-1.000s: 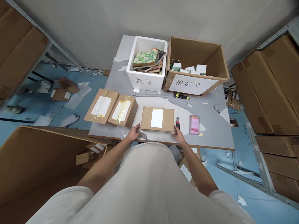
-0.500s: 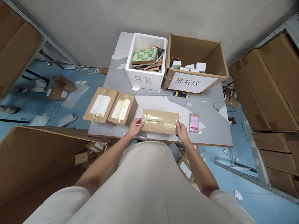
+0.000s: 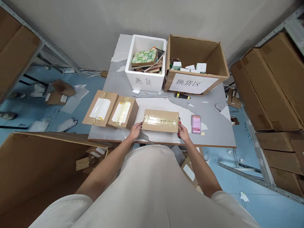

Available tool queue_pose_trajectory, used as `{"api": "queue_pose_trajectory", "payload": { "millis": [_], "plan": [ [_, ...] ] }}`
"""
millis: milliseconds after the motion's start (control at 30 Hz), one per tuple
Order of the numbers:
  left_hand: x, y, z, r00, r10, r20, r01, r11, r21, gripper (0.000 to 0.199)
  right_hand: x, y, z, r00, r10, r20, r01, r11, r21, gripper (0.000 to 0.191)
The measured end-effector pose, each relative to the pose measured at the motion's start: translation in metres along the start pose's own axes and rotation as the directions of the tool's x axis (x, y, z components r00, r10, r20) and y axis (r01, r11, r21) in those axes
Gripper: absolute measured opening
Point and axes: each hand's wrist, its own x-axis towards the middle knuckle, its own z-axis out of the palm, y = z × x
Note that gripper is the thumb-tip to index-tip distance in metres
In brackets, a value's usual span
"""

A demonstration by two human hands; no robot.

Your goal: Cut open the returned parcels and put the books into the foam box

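A small cardboard box with shiny clear tape along its top lies between my hands near the table's front edge. At its left end, the fingers of my left hand are closed on the side. My right hand grips the opposite end, its fingertips partly hidden. Beside my right hand is a red and black object, mostly covered, whose kind I cannot make out. Two taped, labelled cartons, a wider one and a narrower one, stand to the left.
A white foam box of books and an open carton of small boxes stand at the table's back. A yellow-black utility knife and a phone lie on the table. A large open carton stands at left.
The taped box has shifted slightly away from me, and its near side tilts differently. Both hands stay at its ends. More of the red object shows by my right hand.
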Motion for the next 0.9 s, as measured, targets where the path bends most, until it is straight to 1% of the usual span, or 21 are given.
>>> {"api": "queue_pose_trajectory", "payload": {
  "millis": [33,100,167,200,267,367,433,500,600,667,733,833,900],
  "plan": [
    [-0.002,-0.007,-0.001,0.999,-0.008,0.032,0.008,1.0,-0.006,0.053,-0.004,0.004,0.001,1.0,-0.007,0.007,0.007,1.0,-0.017,0.046],
    [-0.006,-0.018,0.0,0.996,0.006,0.094,-0.007,1.0,0.01,0.056,-0.011,0.011,0.006,0.998,-0.025,0.05,0.028,0.997,-0.074,0.054],
    [-0.008,-0.024,0.002,0.99,0.033,0.135,-0.036,0.999,0.025,0.056,-0.016,0.014,0.012,0.995,-0.018,0.098,0.026,0.996,-0.083,0.064],
    [-0.008,-0.025,0.004,0.989,0.045,0.138,-0.05,0.998,0.037,0.055,-0.017,0.014,0.015,0.994,-0.001,0.107,0.009,0.998,-0.068,0.066],
    [-0.008,-0.023,0.007,0.991,0.066,0.113,-0.075,0.994,0.075,0.051,-0.016,0.012,0.02,0.995,0.044,0.09,-0.041,0.999,-0.03,0.063],
    [-0.005,-0.015,0.007,0.995,0.08,0.067,-0.088,0.987,0.135,0.049,-0.01,0.005,0.02,0.994,0.077,0.082,-0.077,0.997,-0.004,0.048],
    [-0.002,-0.006,0.004,0.995,0.085,0.041,-0.091,0.983,0.157,0.048,-0.006,-0.004,0.015,0.993,0.047,0.111,-0.046,0.999,-0.01,0.039],
    [0.001,0.005,0.0,0.994,0.108,-0.004,-0.105,0.975,0.194,0.048,-0.002,-0.015,0.007,0.991,-0.01,0.133,0.015,0.999,-0.041,0.034],
    [0.007,0.02,-0.005,0.986,0.151,-0.065,-0.127,0.952,0.278,0.045,0.003,-0.032,-0.003,0.991,-0.075,0.115,0.097,0.975,-0.198,0.029],
    [0.011,0.028,-0.006,0.987,0.134,-0.084,-0.101,0.943,0.317,0.043,0.005,-0.04,-0.006,0.992,-0.081,0.101,0.11,0.939,-0.327,0.031],
    [0.016,0.032,-0.005,0.99,0.095,-0.102,-0.057,0.944,0.324,0.043,0.008,-0.045,-0.006,0.993,-0.065,0.102,0.102,0.908,-0.406,0.036],
    [0.023,0.032,-0.002,0.989,0.062,-0.133,-0.018,0.951,0.309,0.043,0.012,-0.046,-0.002,0.993,-0.031,0.114,0.077,0.901,-0.426,0.04],
    [0.028,0.029,0.0,0.989,0.042,-0.14,-0.001,0.96,0.28,0.043,0.016,-0.045,0.0,0.996,-0.007,0.093,0.045,0.908,-0.417,0.041]
  ]
}}
